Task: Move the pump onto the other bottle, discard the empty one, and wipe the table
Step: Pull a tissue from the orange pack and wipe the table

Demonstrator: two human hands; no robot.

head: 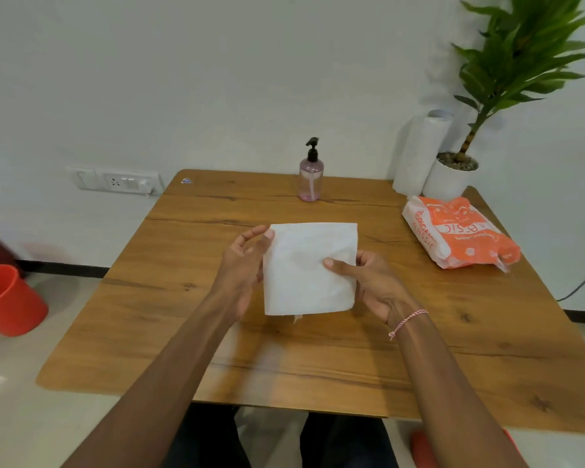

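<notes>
both hands (247, 265) pinch tissue (309, 268) above table (169, 298).

A plain room at home, or a small office.
You sit at a wooden table (183, 298) (potted plant (507, 62), wall socket (115, 181), red bucket (9, 300)).

Soft, even indoor light, faint shadows under the forearms, slight overall blur, wide-angle bending at the edges.

We see both hands, left (247, 265) and right (368, 282), holding a white tissue (309, 268) above the worktop (183, 298); the pump bottle (310, 177) stands beyond.
</notes>
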